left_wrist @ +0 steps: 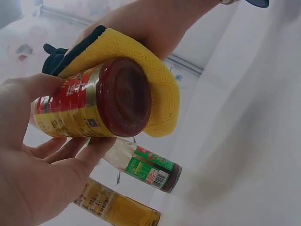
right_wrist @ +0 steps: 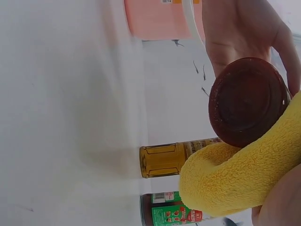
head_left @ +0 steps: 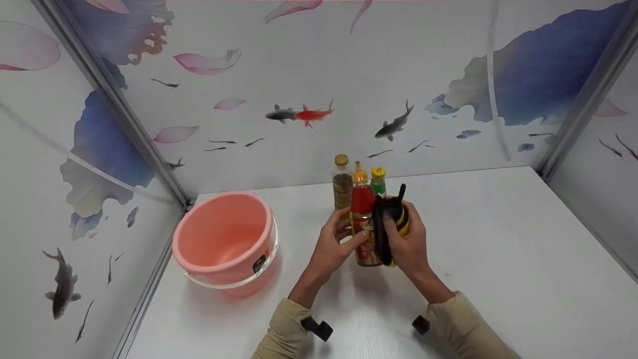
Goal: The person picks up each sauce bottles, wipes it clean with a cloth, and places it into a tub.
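In the head view my left hand grips a squeeze bottle of red sauce with an orange cap, fingers on one side and thumb on the front. My right hand holds a folded cloth, yellow and fluffy on one face with dark edging, against the bottle's right side. Both wrist views show the bottle's round base tipped toward the cameras, raised off the table. Behind stand a gold-capped bottle of amber contents and a yellow-capped bottle with a green label.
A pink bucket with a white handle stands on the white table, left of my hands. Printed wall panels with fish and petals enclose the table at the back and sides.
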A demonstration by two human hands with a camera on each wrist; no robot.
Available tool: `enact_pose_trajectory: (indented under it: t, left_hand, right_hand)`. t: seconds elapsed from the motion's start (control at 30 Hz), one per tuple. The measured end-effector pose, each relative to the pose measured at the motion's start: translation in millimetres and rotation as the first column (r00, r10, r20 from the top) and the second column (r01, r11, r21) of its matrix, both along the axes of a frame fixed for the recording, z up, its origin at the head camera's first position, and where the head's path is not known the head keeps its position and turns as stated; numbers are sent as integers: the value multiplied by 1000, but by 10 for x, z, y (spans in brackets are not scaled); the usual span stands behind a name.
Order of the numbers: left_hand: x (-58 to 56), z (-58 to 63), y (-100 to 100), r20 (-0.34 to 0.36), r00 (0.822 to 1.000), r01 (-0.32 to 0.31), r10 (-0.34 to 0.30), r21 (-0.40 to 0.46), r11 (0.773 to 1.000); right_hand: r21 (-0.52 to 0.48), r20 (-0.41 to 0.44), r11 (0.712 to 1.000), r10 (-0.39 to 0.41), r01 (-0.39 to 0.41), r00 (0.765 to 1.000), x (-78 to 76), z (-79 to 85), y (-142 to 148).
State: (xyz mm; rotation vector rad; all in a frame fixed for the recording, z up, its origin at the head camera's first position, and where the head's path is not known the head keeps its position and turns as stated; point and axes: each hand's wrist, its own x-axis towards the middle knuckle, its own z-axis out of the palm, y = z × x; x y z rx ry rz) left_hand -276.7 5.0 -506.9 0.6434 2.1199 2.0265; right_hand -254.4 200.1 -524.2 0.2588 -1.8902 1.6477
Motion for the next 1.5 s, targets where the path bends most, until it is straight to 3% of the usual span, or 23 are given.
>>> enact_pose_trajectory:
  t: [0.33,0.6,0.73,1.03,1.27,1.5]
  left_hand:
    - [-21,23,-22,12,1000,-19,18,88,996]
    - [-9,43,-48,73,996,40,-50,124,991]
    - [0,47,-50,72,995,56,-65,116,992]
    - [8,13,-42,51,994,101,-101,12,995]
    - [17,-6,-26,-39,987,151,-157,-113,982]
    - [19,-23,-11,-48,977,202,-209,-129,971]
  right_hand:
    - [6,53,1000,-23,23,998,25,7,-35]
    - [8,33,1000,-20,20,999,22,4,-35]
    - [2,31,1000,-22,22,999,22,6,-30]
    - [-6,8,999,-44,44,999,18,11,6]
    - [-7,-51,998,-56,56,997,-14,40,58]
    - [-28,-44,998,-49,48,998,-29,64,108]
